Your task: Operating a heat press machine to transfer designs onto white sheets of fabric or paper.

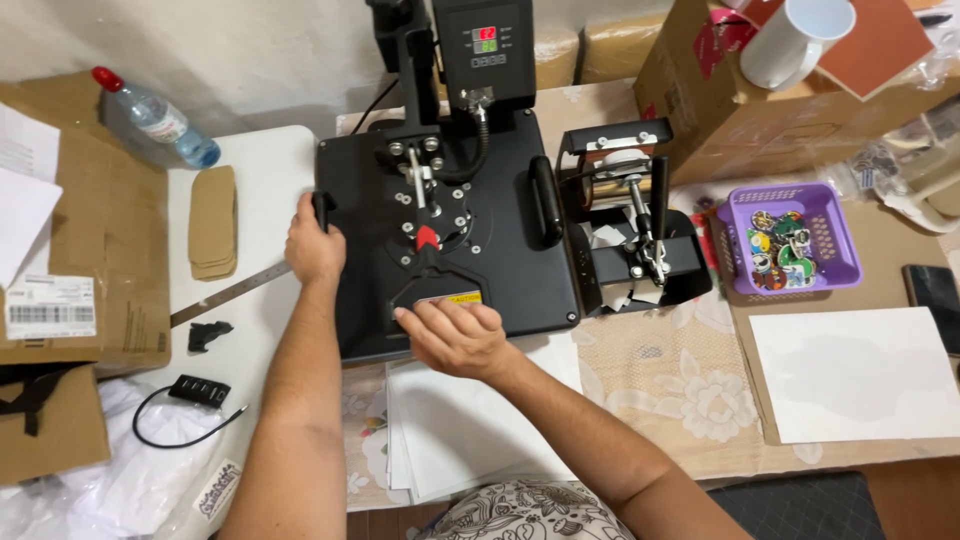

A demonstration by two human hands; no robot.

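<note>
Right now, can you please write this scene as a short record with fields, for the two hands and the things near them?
Left hand: grips the side handle of the black heat press
Right hand: rests on the press's front edge
Under press front: white paper sheets
Right of press: mug press, purple basket
Left of press: metal ruler, water bottle
</note>
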